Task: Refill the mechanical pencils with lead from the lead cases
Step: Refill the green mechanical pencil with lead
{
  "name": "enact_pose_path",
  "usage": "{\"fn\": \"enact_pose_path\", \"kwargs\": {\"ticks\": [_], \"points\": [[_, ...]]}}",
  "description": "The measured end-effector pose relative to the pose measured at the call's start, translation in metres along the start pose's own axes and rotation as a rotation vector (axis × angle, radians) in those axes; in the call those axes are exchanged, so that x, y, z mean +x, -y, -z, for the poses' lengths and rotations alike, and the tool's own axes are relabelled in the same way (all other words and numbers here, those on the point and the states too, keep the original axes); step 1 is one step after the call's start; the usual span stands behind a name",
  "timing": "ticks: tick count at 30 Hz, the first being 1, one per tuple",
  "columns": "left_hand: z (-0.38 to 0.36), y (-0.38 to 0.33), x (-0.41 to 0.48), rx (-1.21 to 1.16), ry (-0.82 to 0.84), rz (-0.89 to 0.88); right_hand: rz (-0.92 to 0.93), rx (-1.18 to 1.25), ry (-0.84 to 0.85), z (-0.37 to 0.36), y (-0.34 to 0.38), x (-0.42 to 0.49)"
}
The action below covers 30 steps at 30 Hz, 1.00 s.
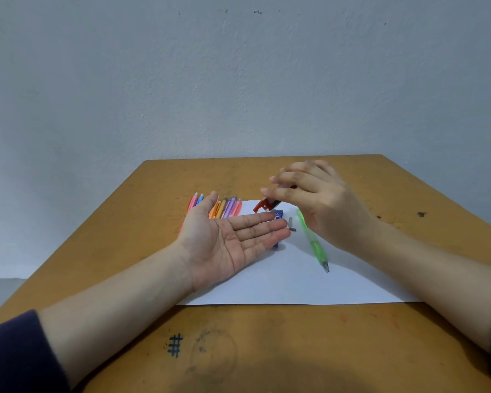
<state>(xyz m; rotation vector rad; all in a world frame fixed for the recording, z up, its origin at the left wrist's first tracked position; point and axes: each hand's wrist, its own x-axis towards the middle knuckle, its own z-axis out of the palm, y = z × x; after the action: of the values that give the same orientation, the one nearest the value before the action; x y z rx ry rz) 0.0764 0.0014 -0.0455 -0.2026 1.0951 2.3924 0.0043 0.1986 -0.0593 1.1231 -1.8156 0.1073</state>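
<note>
Ochre wood, scuffed and ink-marked, makes up the desk [267, 350], which stands against a pale grey wall [238, 80]. Taking the desk as a clock face with 12 at the wall, a white sheet of paper [295, 285] covers the middle and runs toward 4 o'clock.

Both hands are over the far part of the sheet. The left hand [224, 239] is palm up with its fingers straight and together, holding nothing, its fingertips pointing toward 3 o'clock. The right hand [318, 199] hangs just beyond it toward 1 o'clock and grips a red-capped lead case [262, 206]. The case is tilted, with its red end lowest, above the left fingertips. Blur hides exactly how the right fingers pinch it.

A blue lead case [277, 215] lies on the paper, partly hidden under the left fingers. Just beside it toward 3 o'clock are two small grey pieces [291, 225]; what they are cannot be told. A green mechanical pencil [312, 241] lies on the sheet below the right hand, its tip pointing toward 5 o'clock.

At 11 o'clock, off the paper's far left corner, a row of coloured mechanical pencils [227, 207] lies side by side, pink, blue, orange and purple, partly behind the left thumb.

Dark sleeves [17, 355] are pushed up both forearms. A hash mark [175, 345] is inked on the desk near 7 o'clock.
</note>
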Motion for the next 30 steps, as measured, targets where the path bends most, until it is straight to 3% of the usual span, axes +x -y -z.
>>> {"fn": "enact_pose_path", "kwargs": {"ticks": [7,13,20,30], "points": [[0.0013,0.0008,0.0007,0.006,0.019,0.004,-0.073,0.091,-0.041,0.0018,0.0050,0.0054],[0.0020,0.0000,0.0017,0.002,0.020,0.005,-0.004,-0.001,-0.013,0.0010,0.0024,0.0019],[0.0037,0.0003,0.0031,0.018,0.009,0.012,-0.077,0.065,-0.036,0.0005,0.0050,0.0049],[0.0053,0.0000,0.0054,0.019,-0.003,0.020,-0.029,0.017,-0.012,-0.0012,0.0039,0.0030]]}}
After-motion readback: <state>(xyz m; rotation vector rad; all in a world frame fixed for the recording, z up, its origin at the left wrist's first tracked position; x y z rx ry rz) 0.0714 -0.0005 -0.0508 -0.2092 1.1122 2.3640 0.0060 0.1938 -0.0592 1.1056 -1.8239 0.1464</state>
